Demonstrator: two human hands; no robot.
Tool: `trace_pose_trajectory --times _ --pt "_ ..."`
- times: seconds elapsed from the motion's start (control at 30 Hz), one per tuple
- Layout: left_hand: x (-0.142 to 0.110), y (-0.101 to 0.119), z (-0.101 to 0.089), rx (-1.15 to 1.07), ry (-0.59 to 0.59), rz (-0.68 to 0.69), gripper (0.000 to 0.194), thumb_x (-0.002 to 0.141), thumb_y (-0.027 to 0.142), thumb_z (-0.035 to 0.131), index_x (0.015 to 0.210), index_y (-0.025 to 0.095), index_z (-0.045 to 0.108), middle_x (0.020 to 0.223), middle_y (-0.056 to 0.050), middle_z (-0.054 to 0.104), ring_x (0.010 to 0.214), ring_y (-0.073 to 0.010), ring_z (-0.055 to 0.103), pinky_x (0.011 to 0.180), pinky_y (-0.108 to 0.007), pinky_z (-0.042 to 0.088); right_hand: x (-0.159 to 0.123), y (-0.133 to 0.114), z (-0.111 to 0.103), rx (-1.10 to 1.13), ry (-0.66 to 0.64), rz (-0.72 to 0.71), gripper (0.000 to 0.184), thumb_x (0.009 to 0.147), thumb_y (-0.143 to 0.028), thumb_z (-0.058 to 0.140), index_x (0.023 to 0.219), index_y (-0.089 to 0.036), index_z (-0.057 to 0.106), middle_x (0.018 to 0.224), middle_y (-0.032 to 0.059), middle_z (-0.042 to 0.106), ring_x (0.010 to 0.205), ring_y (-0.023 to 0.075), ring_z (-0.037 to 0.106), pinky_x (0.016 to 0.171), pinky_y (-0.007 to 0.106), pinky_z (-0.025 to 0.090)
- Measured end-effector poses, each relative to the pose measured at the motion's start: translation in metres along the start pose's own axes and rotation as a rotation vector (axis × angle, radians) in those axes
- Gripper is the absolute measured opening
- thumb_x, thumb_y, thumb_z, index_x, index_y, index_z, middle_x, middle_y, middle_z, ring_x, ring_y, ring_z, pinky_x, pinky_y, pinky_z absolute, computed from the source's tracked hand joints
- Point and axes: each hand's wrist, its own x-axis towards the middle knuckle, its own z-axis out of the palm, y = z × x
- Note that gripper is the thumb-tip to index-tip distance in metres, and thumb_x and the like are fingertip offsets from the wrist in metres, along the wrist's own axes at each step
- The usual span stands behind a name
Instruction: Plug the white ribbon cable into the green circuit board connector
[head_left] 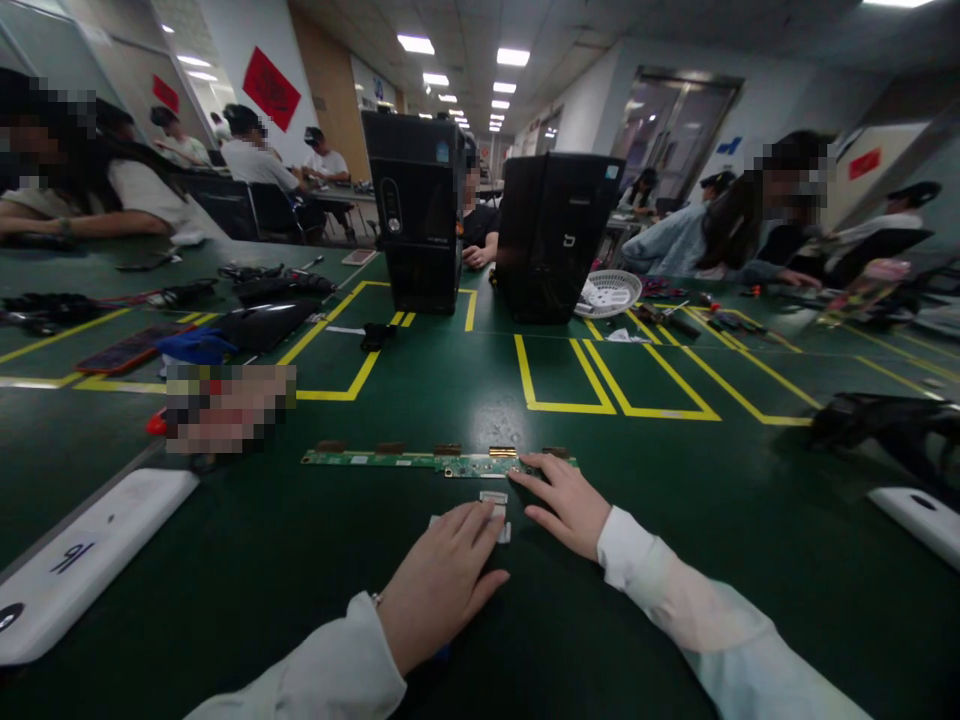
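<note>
A long narrow green circuit board (420, 461) with small brown and gold tabs along its far edge lies across the dark green table in front of me. My right hand (564, 503) rests flat just behind its right end, fingers stretched out and touching the board. My left hand (442, 580) lies palm down, fingers extended, over small white pieces (495, 512) near the board's middle. Nothing is gripped in either hand.
Two black computer towers (416, 208) (553, 235) stand at mid-table. A white basket (609, 292) sits to their right. White panels lie at the left (82, 560) and right (919, 520) edges. Yellow tape outlines (570, 385) mark the table. Other people sit around the far sides.
</note>
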Motion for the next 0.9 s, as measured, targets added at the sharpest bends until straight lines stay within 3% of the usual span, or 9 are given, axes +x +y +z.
trace_pose_trajectory --times 0.13,0.27,0.4,0.67,0.9 --pt "0.003 0.009 0.013 0.015 0.083 -0.025 0.057 0.095 0.050 0.045 0.141 0.017 0.048 0.144 -0.015 0.054 0.131 -0.0291 0.051 0.104 -0.047 0.047 0.000 0.001 0.001 -0.013 -0.004 0.009 0.049 0.099 -0.043 0.041 0.142 -0.021 0.051 0.142 0.0162 0.047 0.130 0.0292 0.044 0.104 0.051 0.042" --pt "0.006 0.014 0.017 0.048 0.092 -0.059 0.060 0.094 0.052 0.045 0.140 0.013 0.049 0.144 -0.015 0.054 0.132 -0.0295 0.051 0.107 -0.047 0.044 0.001 0.001 0.001 -0.003 0.002 0.011 0.048 0.099 -0.042 0.042 0.141 -0.020 0.052 0.141 0.0162 0.048 0.130 0.0289 0.044 0.104 0.050 0.042" --pt "0.008 0.014 0.018 0.041 0.132 -0.072 0.058 0.097 0.052 0.038 0.140 0.015 0.050 0.145 -0.011 0.054 0.134 -0.0261 0.050 0.114 -0.049 0.038 0.001 0.000 0.000 0.003 0.004 0.010 0.048 0.099 -0.042 0.042 0.140 -0.019 0.052 0.141 0.0167 0.048 0.130 0.0290 0.044 0.104 0.050 0.042" --pt "0.005 0.011 0.023 0.044 0.177 -0.071 0.057 0.097 0.052 0.038 0.142 0.020 0.047 0.146 -0.008 0.054 0.135 -0.0242 0.048 0.114 -0.048 0.036 0.001 -0.001 0.000 -0.015 0.009 0.014 0.047 0.098 -0.041 0.044 0.139 -0.020 0.053 0.141 0.0164 0.049 0.129 0.0285 0.045 0.103 0.050 0.043" --pt "0.005 0.011 0.017 0.049 0.129 -0.086 0.057 0.097 0.051 0.038 0.142 0.018 0.047 0.147 -0.008 0.051 0.136 -0.0261 0.048 0.110 -0.048 0.041 0.001 -0.001 0.001 -0.013 0.017 0.019 0.047 0.099 -0.042 0.042 0.139 -0.020 0.054 0.140 0.0161 0.049 0.129 0.0288 0.045 0.104 0.050 0.042"
